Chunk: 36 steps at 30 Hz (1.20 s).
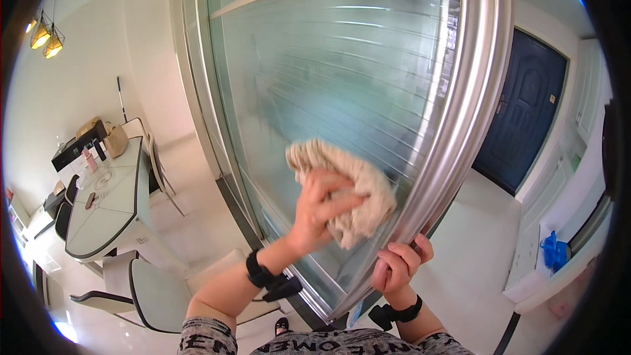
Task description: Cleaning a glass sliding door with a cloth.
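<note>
A beige cloth (368,190), bunched and folded, is pressed flat against the lower part of a glass sliding door (315,85) with horizontal stripes. My left hand (322,210) grips this cloth, its fingers bent over the fabric. Lower and to the right, my right hand (399,266) has its fingers curled around the edge of the door's silver metal frame (453,151). Its palm side is partly hidden. Both wrists wear black bands.
On the left stands a dining table (121,207) with bags and bottles on it, and chairs (158,289) around it. A dark blue door (526,105) is at the right, beyond the frame. A blue plastic bag (554,252) lies on a white cabinet. Pendant lamps (43,34) hang upper left.
</note>
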Each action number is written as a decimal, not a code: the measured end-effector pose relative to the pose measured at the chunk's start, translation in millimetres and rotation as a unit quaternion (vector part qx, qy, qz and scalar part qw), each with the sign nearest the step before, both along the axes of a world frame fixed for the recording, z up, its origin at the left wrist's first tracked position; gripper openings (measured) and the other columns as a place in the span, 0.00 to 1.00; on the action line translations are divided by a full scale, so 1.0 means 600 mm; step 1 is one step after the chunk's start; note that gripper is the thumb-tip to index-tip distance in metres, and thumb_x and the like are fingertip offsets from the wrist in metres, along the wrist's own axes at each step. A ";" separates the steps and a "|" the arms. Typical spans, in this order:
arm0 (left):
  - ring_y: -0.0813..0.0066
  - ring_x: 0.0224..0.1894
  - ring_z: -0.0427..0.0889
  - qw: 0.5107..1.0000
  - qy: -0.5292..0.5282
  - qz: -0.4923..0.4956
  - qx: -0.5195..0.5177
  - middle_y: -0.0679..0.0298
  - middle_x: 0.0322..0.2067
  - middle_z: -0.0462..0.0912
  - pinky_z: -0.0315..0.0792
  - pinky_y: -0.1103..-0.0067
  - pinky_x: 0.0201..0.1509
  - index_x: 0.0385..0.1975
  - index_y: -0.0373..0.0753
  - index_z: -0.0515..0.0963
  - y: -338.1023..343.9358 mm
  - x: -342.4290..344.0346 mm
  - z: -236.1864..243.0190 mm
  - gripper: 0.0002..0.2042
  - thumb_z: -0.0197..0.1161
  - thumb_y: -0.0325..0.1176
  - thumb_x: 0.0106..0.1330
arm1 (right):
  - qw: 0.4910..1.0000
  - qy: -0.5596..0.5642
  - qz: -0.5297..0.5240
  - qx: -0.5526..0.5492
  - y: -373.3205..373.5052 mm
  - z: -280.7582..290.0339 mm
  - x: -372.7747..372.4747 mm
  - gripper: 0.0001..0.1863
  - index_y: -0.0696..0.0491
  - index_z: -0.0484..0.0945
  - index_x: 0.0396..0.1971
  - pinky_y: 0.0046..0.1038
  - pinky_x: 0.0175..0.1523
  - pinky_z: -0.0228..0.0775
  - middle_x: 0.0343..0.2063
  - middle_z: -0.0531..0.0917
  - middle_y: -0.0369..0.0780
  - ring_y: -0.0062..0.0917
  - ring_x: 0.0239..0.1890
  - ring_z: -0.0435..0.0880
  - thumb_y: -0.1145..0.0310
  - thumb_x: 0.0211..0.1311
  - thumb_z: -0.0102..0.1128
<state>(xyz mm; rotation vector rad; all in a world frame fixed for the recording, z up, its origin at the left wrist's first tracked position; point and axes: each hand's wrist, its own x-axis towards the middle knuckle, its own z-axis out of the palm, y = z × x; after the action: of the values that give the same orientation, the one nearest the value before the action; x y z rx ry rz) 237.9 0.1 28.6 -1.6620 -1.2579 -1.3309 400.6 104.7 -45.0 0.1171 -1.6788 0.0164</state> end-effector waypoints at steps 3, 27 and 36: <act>0.61 0.43 0.71 0.993 -0.081 -0.018 -0.081 0.62 0.39 0.72 0.65 0.70 0.46 0.40 0.46 0.78 -0.017 0.029 -0.121 0.21 0.65 0.27 0.40 | 1.000 0.004 -0.005 0.015 0.001 0.002 0.000 0.06 0.53 0.75 0.26 0.41 0.59 0.51 0.40 0.71 0.38 0.43 0.54 0.58 0.70 0.53 0.47; 0.72 0.49 0.72 0.682 -0.650 -0.212 -0.260 0.60 0.47 0.73 0.67 0.74 0.53 0.51 0.31 0.67 -0.162 0.212 -0.315 0.18 0.50 0.35 0.65 | 0.708 -0.290 0.388 -0.514 -0.038 -0.174 0.162 0.21 0.56 0.67 0.51 0.31 0.58 0.59 0.53 0.69 0.42 0.29 0.57 0.65 0.74 0.56 0.55; 0.53 0.59 0.58 0.843 -0.367 -0.164 -0.359 0.45 0.53 0.64 0.51 0.66 0.62 0.54 0.27 0.61 -0.170 0.260 -0.318 0.29 0.40 0.49 0.65 | 0.401 -0.343 0.533 -0.661 -0.115 -0.186 0.204 0.28 0.54 0.57 0.61 0.25 0.59 0.58 0.54 0.68 0.38 0.20 0.55 0.67 0.57 0.65 0.45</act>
<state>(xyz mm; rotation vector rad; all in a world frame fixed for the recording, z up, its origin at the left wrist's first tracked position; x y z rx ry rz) 394.0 -102.1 -162.1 -1.9875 -2.2032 -1.9787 523.2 35.9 -156.6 -0.0779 -1.5136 2.6544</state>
